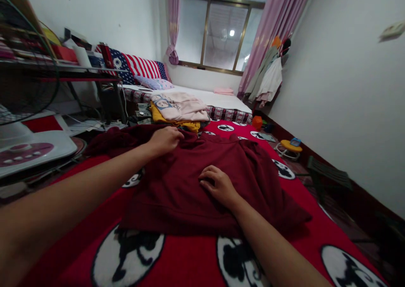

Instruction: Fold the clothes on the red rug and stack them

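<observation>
A maroon sweatshirt [183, 190] lies spread over the bed with its hem towards me. One sleeve [117, 139] stretches out at the left in a bunched heap; the right side falls in loose folds. My left hand [166, 141] is closed at the upper left of the sweatshirt, by the shoulder, its fingertips partly hidden. Over the middle of the fabric my right hand [218, 186] rests loosely, fingers bent and apart, with nothing visibly held.
Beyond the sweatshirt is a stack of folded clothes, a pink top [183, 105] over a yellow garment [158, 116]. Below everything lies a red blanket [190, 261] with white circles. A fan [28, 68] and a cluttered desk [88, 70] stand left; a yellow stool [291, 146] is right.
</observation>
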### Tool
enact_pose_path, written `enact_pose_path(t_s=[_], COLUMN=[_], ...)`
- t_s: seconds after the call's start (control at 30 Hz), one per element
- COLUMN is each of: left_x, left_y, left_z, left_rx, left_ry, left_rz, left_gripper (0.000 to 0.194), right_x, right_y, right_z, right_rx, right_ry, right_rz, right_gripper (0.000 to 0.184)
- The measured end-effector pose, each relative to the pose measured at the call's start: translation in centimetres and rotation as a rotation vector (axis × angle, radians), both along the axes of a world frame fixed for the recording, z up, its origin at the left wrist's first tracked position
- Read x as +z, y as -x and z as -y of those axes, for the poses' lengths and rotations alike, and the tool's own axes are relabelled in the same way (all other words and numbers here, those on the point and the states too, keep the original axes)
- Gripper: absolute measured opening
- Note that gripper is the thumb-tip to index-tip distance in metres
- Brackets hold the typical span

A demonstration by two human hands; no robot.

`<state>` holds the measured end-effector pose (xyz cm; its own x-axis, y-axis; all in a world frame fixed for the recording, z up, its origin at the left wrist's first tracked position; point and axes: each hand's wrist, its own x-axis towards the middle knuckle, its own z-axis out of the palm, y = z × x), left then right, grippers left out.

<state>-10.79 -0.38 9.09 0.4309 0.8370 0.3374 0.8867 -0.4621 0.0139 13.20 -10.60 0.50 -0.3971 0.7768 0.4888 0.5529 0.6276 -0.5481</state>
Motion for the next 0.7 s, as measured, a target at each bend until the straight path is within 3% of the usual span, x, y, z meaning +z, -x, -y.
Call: enact_pose_path(t_s=[0.07,0.13,0.27,0.37,0.47,0.57,0.63,0.7], left_x=[-1.7,-3.9,-7.8,-9.2,-9.5,-9.4,-9.4,-9.4], left_y=[-3.3,-5.9,-8.8,-9.2,-8.9,-8.8,-8.9,-8.9], left_z=[-1.0,-1.9,-2.3,-2.2,-2.3,-2.4,-2.4,-2.3], left_rx=[-0.132,-0.166,-0.042,-0.01,-0.019,-0.02,-0.016,-0.013], left_ry=[0.094,0.178,0.171,0.123,0.111,0.107,0.097,0.093], left_rz=[0.064,0.173,0.273,0.252,0.204,0.181,0.182,0.186], left_gripper=[0.03,0.032,0.044,0.045,0.048,0.049,0.049,0.049], right_x=[0.0,0.0,0.3,1.0,2.0,2.7,2.6,2.2], right_y=[-0.1,-0.3,-0.5,-1.1,-3.0,-6.7,-10.0,-13.7], right_z=[0.0,0.0,0.4,0.7,0.3,-1.2,-2.7,-4.0], right_rx=[0.005,0.013,-0.004,-0.108,-0.303,-0.632,-0.89,-1.021], right_ry=[0.013,0.026,0.056,0.025,-0.121,-0.316,-0.376,-0.334], right_rz=[-0.022,-0.053,-0.138,-0.201,-0.228,-0.093,0.023,0.041], right_gripper=[0.011,0.012,0.012,0.013,0.016,0.016,0.033,0.05])
